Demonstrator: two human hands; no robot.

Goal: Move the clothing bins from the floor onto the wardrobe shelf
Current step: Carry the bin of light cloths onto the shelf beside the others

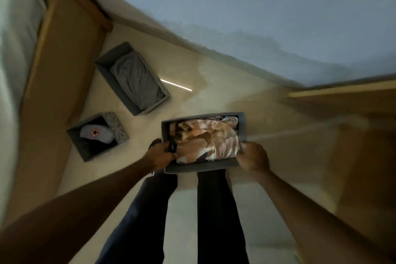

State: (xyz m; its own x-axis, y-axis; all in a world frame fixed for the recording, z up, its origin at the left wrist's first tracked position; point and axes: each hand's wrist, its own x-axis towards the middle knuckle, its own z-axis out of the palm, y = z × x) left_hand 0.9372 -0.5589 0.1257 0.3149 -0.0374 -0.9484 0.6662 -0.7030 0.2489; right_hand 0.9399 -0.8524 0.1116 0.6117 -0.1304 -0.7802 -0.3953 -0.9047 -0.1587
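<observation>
**Fabric bin held at both short ends**

A rectangular grey fabric bin with soft, straight walls is held over the person's dark trouser legs. It is filled by crumpled, glossy cloth patterned in tan, cream and brown. The left hand and right hand each curl over a short end. On the cream floor lie a long bin with a creased grey garment and a square bin with a white star-badged cap, beside a wooden bed frame.
</observation>
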